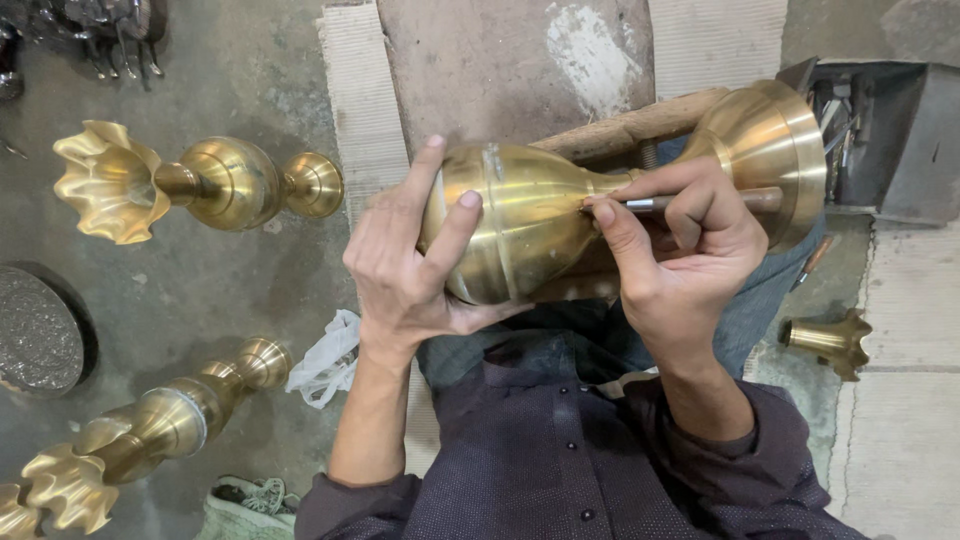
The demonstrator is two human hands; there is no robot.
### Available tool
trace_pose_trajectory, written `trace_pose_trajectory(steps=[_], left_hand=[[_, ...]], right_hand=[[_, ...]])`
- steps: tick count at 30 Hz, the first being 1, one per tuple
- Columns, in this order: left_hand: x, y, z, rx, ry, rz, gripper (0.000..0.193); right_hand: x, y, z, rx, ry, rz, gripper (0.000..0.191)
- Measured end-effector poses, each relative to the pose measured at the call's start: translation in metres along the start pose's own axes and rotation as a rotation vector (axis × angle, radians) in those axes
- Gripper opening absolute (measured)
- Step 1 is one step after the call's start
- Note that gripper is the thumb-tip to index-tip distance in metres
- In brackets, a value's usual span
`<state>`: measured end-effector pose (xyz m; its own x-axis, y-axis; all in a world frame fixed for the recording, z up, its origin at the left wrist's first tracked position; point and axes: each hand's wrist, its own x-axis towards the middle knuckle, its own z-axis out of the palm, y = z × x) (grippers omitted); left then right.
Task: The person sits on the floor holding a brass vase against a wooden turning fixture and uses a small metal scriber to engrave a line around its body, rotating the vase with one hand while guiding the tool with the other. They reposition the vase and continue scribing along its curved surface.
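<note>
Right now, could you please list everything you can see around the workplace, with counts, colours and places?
brass vase: one, gold, lying across the lap, steadied by both hands
engraving tool: one, metal tip with a brown handle, tip on the vase neck
fluted brass vases: two, gold, on the floor at left
small brass piece: one, gold, floor at right
round dark plate: one, grey, far left
white rag: one, by the left forearm
metal tray: one, grey, top right
left hand: gripping the vase body
right hand: holding the tool

brass vases (200,183) (150,430) | white rag (325,360) | small brass piece (828,340)
</note>
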<state>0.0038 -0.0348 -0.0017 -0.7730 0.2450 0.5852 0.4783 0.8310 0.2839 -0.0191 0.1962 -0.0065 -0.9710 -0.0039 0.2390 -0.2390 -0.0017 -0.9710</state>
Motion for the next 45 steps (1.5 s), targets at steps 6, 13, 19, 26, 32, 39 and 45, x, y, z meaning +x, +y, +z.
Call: trace_pose_trajectory(steps=[6,13,19,26,32,39,45], left_hand=[[-0.004,0.0,0.001,0.027,-0.041,-0.024,0.087],[0.013,0.006,-0.007,-0.05,-0.105,-0.139,0.09],[0.026,0.012,-0.018,-0.201,-0.202,-0.306,0.093],[0.015,0.006,-0.009,-0.11,-0.122,-0.195,0.111],[0.007,-0.001,-0.003,-0.013,-0.077,-0.054,0.097],[0.018,0.004,-0.011,-0.131,-0.156,-0.198,0.095],[0.018,0.004,-0.013,-0.179,-0.197,-0.26,0.098]], right_hand=[[0.0,0.0,0.0,-0.016,-0.012,-0.004,0.05],[-0.001,0.001,-0.003,-0.005,-0.028,-0.013,0.053],[0.0,0.002,-0.001,-0.035,-0.019,-0.024,0.052],[0.006,-0.003,0.005,0.005,0.016,0.02,0.043],[0.005,-0.005,0.003,-0.006,-0.005,0.024,0.048],[0.001,-0.004,-0.002,-0.044,-0.026,0.015,0.052],[0.0,-0.004,0.0,0.036,-0.014,0.041,0.049]])
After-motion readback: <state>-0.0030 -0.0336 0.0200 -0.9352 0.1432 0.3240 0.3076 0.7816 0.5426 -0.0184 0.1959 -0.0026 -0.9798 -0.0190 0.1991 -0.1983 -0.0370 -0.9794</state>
